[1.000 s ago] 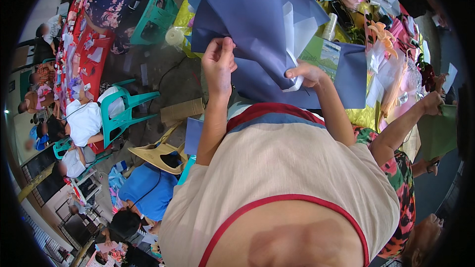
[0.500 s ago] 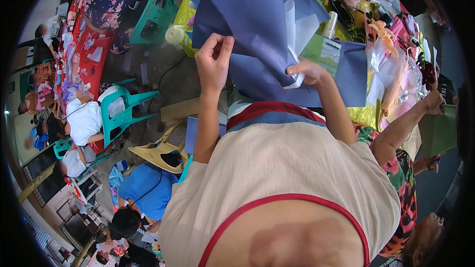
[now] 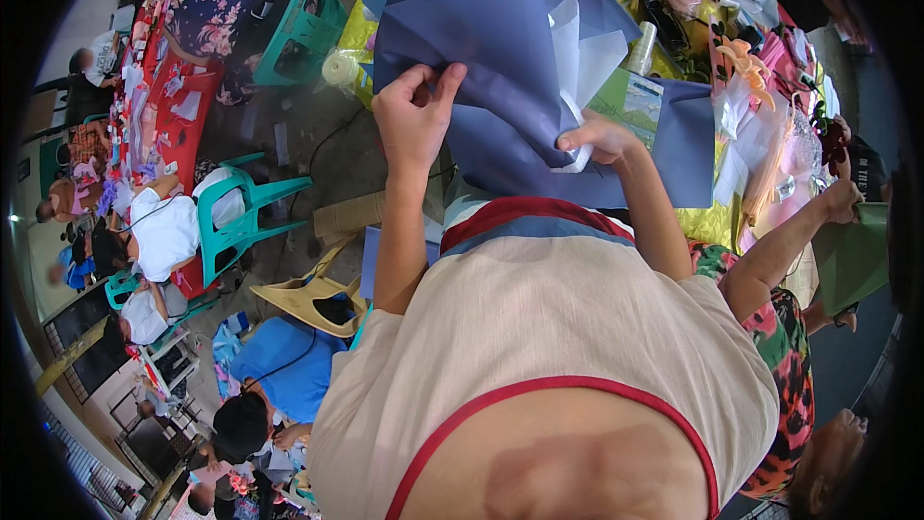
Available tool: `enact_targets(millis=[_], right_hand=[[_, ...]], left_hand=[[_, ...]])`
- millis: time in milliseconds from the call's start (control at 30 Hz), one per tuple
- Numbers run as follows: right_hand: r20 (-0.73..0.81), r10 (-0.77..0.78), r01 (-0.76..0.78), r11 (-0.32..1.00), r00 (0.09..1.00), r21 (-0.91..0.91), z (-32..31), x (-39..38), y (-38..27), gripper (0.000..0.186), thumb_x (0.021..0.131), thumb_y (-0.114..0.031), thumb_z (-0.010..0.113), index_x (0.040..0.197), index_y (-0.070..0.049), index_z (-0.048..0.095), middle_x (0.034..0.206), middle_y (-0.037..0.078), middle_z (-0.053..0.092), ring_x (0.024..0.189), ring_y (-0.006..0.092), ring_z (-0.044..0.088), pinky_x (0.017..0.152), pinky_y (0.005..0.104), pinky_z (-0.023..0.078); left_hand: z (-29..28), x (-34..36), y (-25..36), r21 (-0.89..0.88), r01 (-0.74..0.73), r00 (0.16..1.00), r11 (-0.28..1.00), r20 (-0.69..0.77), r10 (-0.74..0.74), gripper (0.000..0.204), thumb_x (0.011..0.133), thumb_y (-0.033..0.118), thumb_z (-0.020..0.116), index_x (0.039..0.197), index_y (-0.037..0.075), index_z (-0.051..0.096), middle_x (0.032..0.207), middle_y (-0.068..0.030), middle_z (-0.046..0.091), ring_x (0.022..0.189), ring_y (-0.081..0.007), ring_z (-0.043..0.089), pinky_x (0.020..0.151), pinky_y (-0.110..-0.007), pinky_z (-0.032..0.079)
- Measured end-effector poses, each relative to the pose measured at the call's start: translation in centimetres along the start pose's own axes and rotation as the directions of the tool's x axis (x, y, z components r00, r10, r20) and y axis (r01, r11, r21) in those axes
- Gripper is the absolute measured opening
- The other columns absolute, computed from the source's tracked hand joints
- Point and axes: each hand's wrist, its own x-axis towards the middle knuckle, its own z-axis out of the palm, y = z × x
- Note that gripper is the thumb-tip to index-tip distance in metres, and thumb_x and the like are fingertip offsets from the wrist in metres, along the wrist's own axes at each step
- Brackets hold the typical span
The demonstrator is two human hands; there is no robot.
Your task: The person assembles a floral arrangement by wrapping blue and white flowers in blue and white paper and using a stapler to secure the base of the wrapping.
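Observation:
A bouquet wrap of blue-violet paper (image 3: 481,39) stands in front of me, with white inner sheets (image 3: 589,56) showing on its right side. My left hand (image 3: 416,114) pinches the left edge of the paper between thumb and fingers. Low on the right, my right hand (image 3: 604,140) grips the gathered base of the wrap, its thumb over the white part. Another flat blue-violet sheet (image 3: 685,149) lies on the table under the wrap. A green printed booklet (image 3: 630,101) sits just beyond my right hand. What the wrap holds inside is mostly hidden.
Flower materials and pink and peach wraps (image 3: 760,154) crowd the yellow-covered table (image 3: 707,226) at right. A clear roll (image 3: 642,48) stands behind the booklet. To my right, another person's hand (image 3: 842,200) holds green paper. Teal chairs (image 3: 231,217) and a tan chair (image 3: 313,299) are at left.
My left hand has shifted slightly along the paper's edge, and the upper rim has opened wider, curling round. My right hand keeps its grip at the base.

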Motion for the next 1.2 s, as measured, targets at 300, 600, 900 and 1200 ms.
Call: enact_targets(millis=[300, 600, 900, 1200], right_hand=[[0.012, -0.014, 0.014, 1.000, 1.000, -0.025, -0.1, -0.1, 0.1, 0.086, 0.050, -0.018, 0.077, 0.120, 0.006, 0.033, 0.108, 0.013, 0.049, 0.098, 0.0213, 0.049, 0.085, 0.0307, 0.040], [0.047, -0.028, 0.029, 1.000, 0.998, -0.011, 0.0, -0.4, 0.3, 0.086, 0.051, -0.017, 0.077, 0.122, 0.004, 0.032, 0.108, 0.011, 0.048, 0.099, 0.0201, 0.047, 0.084, 0.0299, 0.040], [0.021, -0.012, 0.011, 0.999, 1.000, 0.040, -0.5, -0.1, 0.9, 0.077, 0.051, -0.015, 0.077, 0.117, 0.002, 0.039, 0.101, 0.010, 0.054, 0.090, 0.0186, 0.054, 0.080, 0.0304, 0.044], [0.002, 0.063, -0.063, 0.996, 0.998, 0.056, -1.0, 0.3, 1.1, 0.085, 0.055, -0.017, 0.075, 0.123, 0.003, 0.029, 0.109, 0.010, 0.048, 0.100, 0.0193, 0.047, 0.086, 0.0305, 0.038]], left_hand=[[-0.4, -0.2, 1.0, 0.217, 0.042, 0.999, 0.975, -0.029, -0.037, 0.043, 0.067, 0.041, 0.067, 0.057, 0.001, 0.056, 0.041, -0.0027, 0.037, 0.038, -0.0119, 0.036, 0.041, -0.026, 0.029], [-0.4, -0.4, 2.1, 0.549, 0.044, 0.996, 0.835, -0.087, 0.005, 0.046, 0.063, 0.050, 0.065, 0.051, 0.007, 0.057, 0.042, -0.0095, 0.049, 0.042, -0.0285, 0.052, 0.045, -0.035, 0.040], [-0.5, -0.6, 2.1, 0.583, 0.053, 0.992, 0.810, -0.120, 0.022, 0.046, 0.062, 0.049, 0.066, 0.050, 0.006, 0.057, 0.042, -0.0083, 0.049, 0.041, -0.0256, 0.050, 0.044, -0.033, 0.039], [-1.8, -0.4, 1.4, 0.112, -0.245, 0.969, 0.963, 0.057, 0.240, 0.027, 0.063, 0.017, 0.074, 0.059, 0.002, 0.051, 0.050, -0.0022, 0.044, 0.041, -0.0107, 0.038, 0.040, -0.022, 0.029]])
